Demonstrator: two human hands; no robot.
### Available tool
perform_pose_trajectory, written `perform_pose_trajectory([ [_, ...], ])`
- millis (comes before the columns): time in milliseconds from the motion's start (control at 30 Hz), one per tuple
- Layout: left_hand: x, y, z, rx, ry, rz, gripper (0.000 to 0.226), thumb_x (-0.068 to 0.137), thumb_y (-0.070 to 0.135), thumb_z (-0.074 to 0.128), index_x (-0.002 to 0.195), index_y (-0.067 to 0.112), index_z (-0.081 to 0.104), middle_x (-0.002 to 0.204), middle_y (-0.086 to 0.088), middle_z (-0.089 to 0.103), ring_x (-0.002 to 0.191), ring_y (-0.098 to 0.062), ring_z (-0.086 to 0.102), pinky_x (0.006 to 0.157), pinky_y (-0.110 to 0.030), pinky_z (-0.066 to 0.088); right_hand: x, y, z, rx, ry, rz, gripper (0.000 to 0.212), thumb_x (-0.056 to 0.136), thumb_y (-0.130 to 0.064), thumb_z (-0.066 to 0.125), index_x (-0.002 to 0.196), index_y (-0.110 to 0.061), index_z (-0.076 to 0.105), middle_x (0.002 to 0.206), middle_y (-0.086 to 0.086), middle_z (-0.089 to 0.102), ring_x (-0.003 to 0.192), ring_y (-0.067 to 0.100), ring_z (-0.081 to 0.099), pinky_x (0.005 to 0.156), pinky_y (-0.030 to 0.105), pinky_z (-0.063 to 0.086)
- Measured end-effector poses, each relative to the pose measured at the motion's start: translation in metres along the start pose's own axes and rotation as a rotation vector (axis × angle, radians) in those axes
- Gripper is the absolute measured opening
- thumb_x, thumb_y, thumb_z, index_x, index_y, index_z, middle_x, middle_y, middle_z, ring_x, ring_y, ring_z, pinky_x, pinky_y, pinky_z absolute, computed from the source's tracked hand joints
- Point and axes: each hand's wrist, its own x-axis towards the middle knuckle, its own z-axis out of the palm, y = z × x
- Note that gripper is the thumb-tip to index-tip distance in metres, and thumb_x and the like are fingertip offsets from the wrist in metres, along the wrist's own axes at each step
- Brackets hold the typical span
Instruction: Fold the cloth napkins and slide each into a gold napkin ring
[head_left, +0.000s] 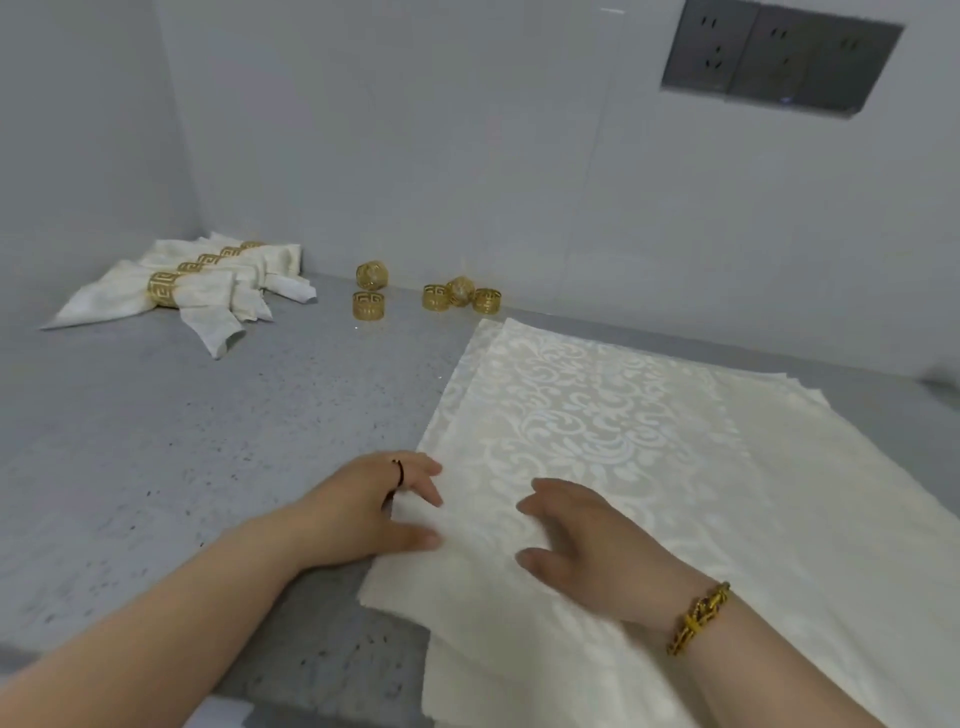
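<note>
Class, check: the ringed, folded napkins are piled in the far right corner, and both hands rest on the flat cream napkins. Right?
No. The head view shows the ringed, folded white cloth napkins in the far left corner; left hand and right hand rest on the flat cream napkins.

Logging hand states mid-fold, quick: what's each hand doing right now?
Left hand: at the edge of the top napkin; too blurred to tell whether it pinches.
Right hand: open, fingers resting on that napkin, holding nothing.
</note>
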Motion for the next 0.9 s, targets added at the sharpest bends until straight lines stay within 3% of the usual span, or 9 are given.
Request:
perform_pose_trajectory([
  [100, 0.000, 0.001, 0.004, -0.066, 0.087, -0.048, 0.024, 0.061, 0.056, 0.074, 0.072, 0.045, 0.057, 0.105, 0.038, 0.041, 0.102, 0.016, 0.044, 0.082, 0.008, 0.028, -0.013, -0.001, 0.008, 0.126, -0.025, -0.055, 0.047, 0.088, -0.039, 0.056, 0.132, -0.031, 0.041, 0.147, -0.013, 0.026, 0.134, -0.007, 0.016, 0.107, 0.011, 0.003],
  [200, 0.003, 0.000, 0.007, -0.137, 0.178, -0.089, 0.018, 0.077, 0.019, 0.071, 0.064, 0.025, 0.060, 0.097, 0.031, 0.050, 0.100, 0.003, 0.050, 0.083, 0.002, 0.034, -0.024, -0.007, 0.008, 0.438, -0.033, -0.057, 0.027, 0.076, -0.028, 0.072, 0.095, -0.038, 0.056, 0.122, -0.026, 0.049, 0.114, -0.021, 0.037, 0.110, 0.012, 0.021],
  [267, 0.004, 0.002, 0.007, -0.196, 0.187, -0.121, 0.022, 0.079, 0.015, 0.069, 0.059, 0.021, 0.062, 0.095, 0.029, 0.052, 0.096, 0.003, 0.051, 0.080, 0.001, 0.032, -0.028, -0.008, 0.011, 0.374, -0.030, -0.103, 0.029, 0.070, -0.030, 0.078, 0.085, -0.038, 0.055, 0.110, -0.034, 0.047, 0.110, -0.017, 0.042, 0.101, 0.007, 0.029],
  [400, 0.005, -0.001, 0.008, -0.206, 0.190, -0.136, 0.021, 0.082, 0.015, 0.066, 0.061, 0.010, 0.069, 0.093, 0.029, 0.053, 0.093, 0.009, 0.051, 0.085, -0.005, 0.032, -0.026, -0.007, 0.022, 0.168, 0.097, -0.197, 0.025, 0.075, -0.031, 0.073, 0.096, -0.019, 0.064, 0.103, -0.037, 0.039, 0.099, -0.023, 0.037, 0.087, -0.001, 0.026],
  [500, 0.006, -0.002, 0.009, -0.216, 0.218, -0.143, 0.017, 0.085, 0.015, 0.061, 0.074, 0.010, 0.074, 0.094, 0.026, 0.055, 0.091, 0.009, 0.050, 0.073, 0.010, 0.028, -0.024, -0.007, 0.026, 0.257, 0.156, -0.158, 0.010, 0.080, -0.022, 0.070, 0.082, -0.013, 0.070, 0.095, -0.038, 0.045, 0.087, -0.028, 0.042, 0.073, 0.001, 0.031],
  [633, 0.004, 0.002, 0.008, -0.287, 0.253, -0.162, 0.017, 0.089, 0.016, 0.055, 0.080, 0.022, 0.069, 0.108, 0.012, 0.056, 0.099, 0.000, 0.051, 0.075, 0.006, 0.031, -0.024, -0.005, 0.026, 0.539, 0.129, -0.032, 0.021, 0.083, -0.018, 0.065, 0.063, -0.022, 0.067, 0.089, -0.029, 0.060, 0.090, -0.022, 0.051, 0.077, 0.002, 0.037],
  [767, 0.002, 0.007, 0.005, -0.341, 0.274, -0.133, 0.024, 0.091, 0.016, 0.052, 0.076, 0.025, 0.068, 0.082, 0.033, 0.062, 0.074, 0.022, 0.054, 0.067, 0.009, 0.032, -0.021, -0.001, 0.019, 0.725, 0.213, 0.089, 0.028, 0.088, -0.015, 0.058, 0.059, -0.019, 0.059, 0.070, -0.004, 0.065, 0.069, 0.004, 0.060, 0.067, 0.004, 0.040],
  [833, 0.001, 0.013, 0.007, -0.290, 0.304, -0.088, 0.028, 0.093, 0.017, 0.048, 0.075, 0.031, 0.066, 0.083, 0.037, 0.058, 0.077, 0.029, 0.049, 0.084, 0.008, 0.025, -0.021, 0.000, 0.014, 0.758, 0.256, 0.142, 0.028, 0.091, -0.019, 0.053, 0.063, -0.012, 0.050, 0.064, 0.012, 0.047, 0.055, 0.012, 0.045, 0.056, 0.010, 0.034],
  [900, 0.001, 0.023, 0.009, -0.097, 0.369, -0.007, 0.029, 0.094, 0.020, 0.046, 0.073, 0.035, 0.061, 0.094, 0.026, 0.055, 0.094, 0.023, 0.045, 0.100, 0.001, 0.003, -0.022, -0.002, 0.007, 0.773, 0.251, 0.154, 0.024, 0.091, -0.019, 0.051, 0.069, -0.012, 0.051, 0.071, 0.007, 0.047, 0.061, 0.008, 0.043, 0.059, 0.014, 0.035],
])
